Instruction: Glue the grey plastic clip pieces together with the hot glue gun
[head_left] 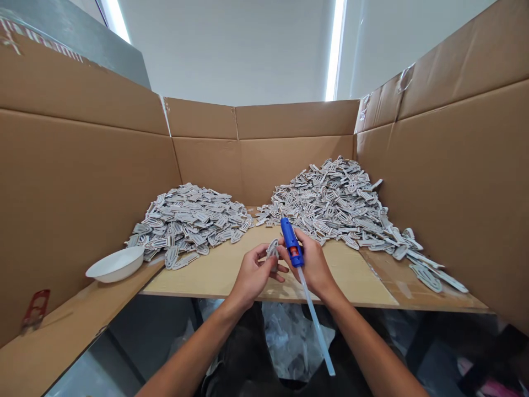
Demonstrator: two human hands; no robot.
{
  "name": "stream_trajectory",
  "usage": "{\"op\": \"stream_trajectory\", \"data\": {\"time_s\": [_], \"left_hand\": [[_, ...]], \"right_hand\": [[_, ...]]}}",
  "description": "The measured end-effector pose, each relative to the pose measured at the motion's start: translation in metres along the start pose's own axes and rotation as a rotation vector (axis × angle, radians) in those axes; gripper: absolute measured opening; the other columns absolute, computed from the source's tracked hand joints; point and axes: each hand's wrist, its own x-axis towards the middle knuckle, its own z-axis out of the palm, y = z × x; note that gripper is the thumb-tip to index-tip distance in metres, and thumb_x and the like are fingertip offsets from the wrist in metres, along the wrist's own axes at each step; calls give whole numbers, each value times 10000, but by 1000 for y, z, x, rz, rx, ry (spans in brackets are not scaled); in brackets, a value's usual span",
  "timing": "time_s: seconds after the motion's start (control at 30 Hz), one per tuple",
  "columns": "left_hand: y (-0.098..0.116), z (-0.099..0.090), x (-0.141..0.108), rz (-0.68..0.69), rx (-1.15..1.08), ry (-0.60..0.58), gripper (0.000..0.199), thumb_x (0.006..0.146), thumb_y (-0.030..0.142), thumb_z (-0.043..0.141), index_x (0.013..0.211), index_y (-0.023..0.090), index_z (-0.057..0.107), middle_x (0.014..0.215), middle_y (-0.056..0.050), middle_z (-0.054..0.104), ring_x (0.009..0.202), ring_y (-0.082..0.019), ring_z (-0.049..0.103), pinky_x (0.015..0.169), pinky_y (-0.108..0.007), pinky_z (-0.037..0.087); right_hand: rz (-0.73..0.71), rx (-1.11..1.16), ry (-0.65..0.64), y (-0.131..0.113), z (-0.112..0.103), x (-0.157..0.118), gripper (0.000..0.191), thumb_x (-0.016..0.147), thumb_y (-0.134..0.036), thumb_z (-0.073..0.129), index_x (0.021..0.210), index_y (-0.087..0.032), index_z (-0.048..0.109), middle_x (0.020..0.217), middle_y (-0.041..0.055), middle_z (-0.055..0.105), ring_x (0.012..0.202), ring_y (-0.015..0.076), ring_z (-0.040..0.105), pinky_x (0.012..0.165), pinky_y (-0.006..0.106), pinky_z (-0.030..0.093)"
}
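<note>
Between the thumb and fingers of my left hand (254,274) is a small grey slotted piece (272,249) with a rounded end, held upright above the table's front part. My right hand (313,263) grips a blue glue gun (291,241) with a red part on its body. Its nozzle points away from me, toward the far pile. A long translucent glue stick (316,320) sticks out of its back end and hangs down past the table edge. Fingers of my right hand are close to the grey piece; whether they touch it I cannot tell.
Two heaps of similar grey pieces lie on the table (198,284): a left pile (194,215) and a larger right pile (330,204). A white bowl (115,264) stands at left, near a red-handled tool (37,309). Cardboard walls (289,160) enclose the back and sides.
</note>
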Motion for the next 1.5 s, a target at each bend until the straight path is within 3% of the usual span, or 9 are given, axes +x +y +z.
{"op": "stream_trajectory", "data": {"time_s": [0.23, 0.37, 0.5, 0.67, 0.8, 1.0, 1.13, 1.3, 1.5], "left_hand": [[-1, -4, 3, 16, -86, -30, 456, 691, 347, 867, 1046, 131, 677, 939, -96, 753, 785, -235, 757, 616, -305, 626], [-1, -3, 2, 30, -79, -40, 548, 667, 433, 908, 1062, 151, 655, 936, -85, 766, 781, -239, 763, 668, -340, 650], [-4, -2, 1, 21, -42, -51, 635, 632, 536, 920, 1063, 170, 633, 953, -75, 762, 741, -221, 758, 694, -341, 651], [-4, -2, 1, 73, 10, -93, 604, 657, 591, 889, 998, 166, 627, 925, -67, 726, 776, -216, 737, 663, -311, 637], [-2, -1, 1, 117, 27, -85, 489, 688, 447, 902, 982, 164, 634, 953, -65, 711, 734, -171, 690, 666, -290, 621], [1, 0, 0, 86, -12, -68, 371, 670, 211, 841, 989, 171, 656, 978, -62, 715, 814, -195, 687, 674, -286, 608], [1, 2, 0, 38, -94, -81, 332, 749, 335, 800, 1002, 167, 664, 891, -54, 706, 746, -184, 673, 653, -304, 594], [0, 4, -1, 69, -93, -79, 495, 747, 566, 826, 968, 166, 636, 834, -38, 682, 658, -156, 638, 602, -292, 566], [-3, 2, 0, 76, -73, -23, 459, 769, 565, 807, 877, 172, 596, 740, 1, 621, 610, -123, 582, 508, -228, 466]], "right_hand": [[38, 81, 2, -2, 0, 2, 175, 842, -351, 710, 904, -215, 619, 802, 17, 684, 659, 168, 603, 596, 276, 508], [84, 131, -27, -4, -1, 1, 211, 821, -380, 725, 895, -222, 607, 757, 3, 658, 617, 165, 591, 550, 271, 504], [53, 28, -13, -3, -1, 1, 194, 831, -364, 705, 892, -211, 602, 741, 2, 631, 600, 150, 533, 539, 256, 451], [3, -4, -22, -3, 0, 1, 134, 847, -313, 661, 880, -212, 578, 732, -6, 608, 613, 142, 506, 562, 245, 418], [-30, 8, -52, 0, -1, 0, 146, 850, -318, 664, 872, -213, 565, 708, -20, 574, 604, 136, 475, 548, 241, 393], [-19, 5, -53, -2, 0, 0, 173, 841, -334, 690, 875, -212, 573, 723, -20, 590, 603, 135, 492, 551, 244, 389], [-23, 21, -63, -3, 0, -1, 153, 832, -305, 691, 859, -222, 565, 746, -12, 626, 618, 151, 529, 564, 252, 411], [-114, -136, 0, -1, 1, -1, 177, 864, -301, 674, 792, -223, 532, 772, 7, 614, 666, 170, 517, 593, 267, 387], [-191, -154, 19, -5, -1, 3, 308, 902, -401, 691, 730, -222, 509, 785, 19, 596, 680, 167, 502, 607, 270, 377]]}}
